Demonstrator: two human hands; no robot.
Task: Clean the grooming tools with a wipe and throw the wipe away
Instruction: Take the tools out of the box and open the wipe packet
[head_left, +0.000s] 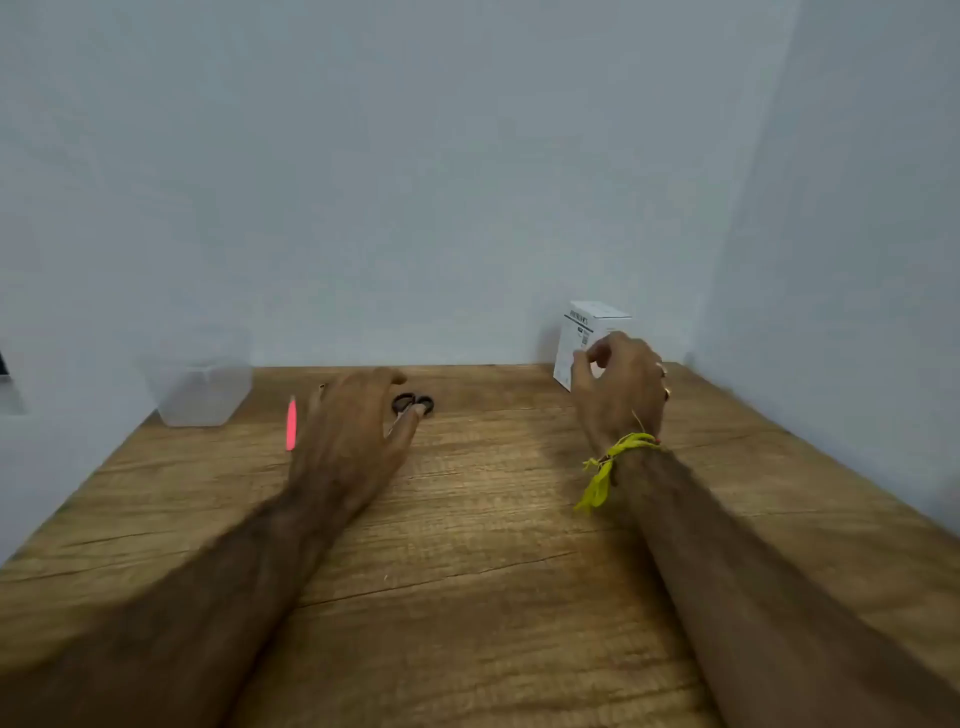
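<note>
Head view shows our right hand (618, 387) with curled fingers at the white cardboard box (589, 338) in the worktop's (493, 519) far right corner, likely for a wipe, grip unclear, while our left hand (353, 421) hovers loose-fingered over the small black-handled scissors (413, 404).

Head cam, wide-angle, looks fwd & down over wooden table (493, 519) toward corner walls (415, 182).
</note>
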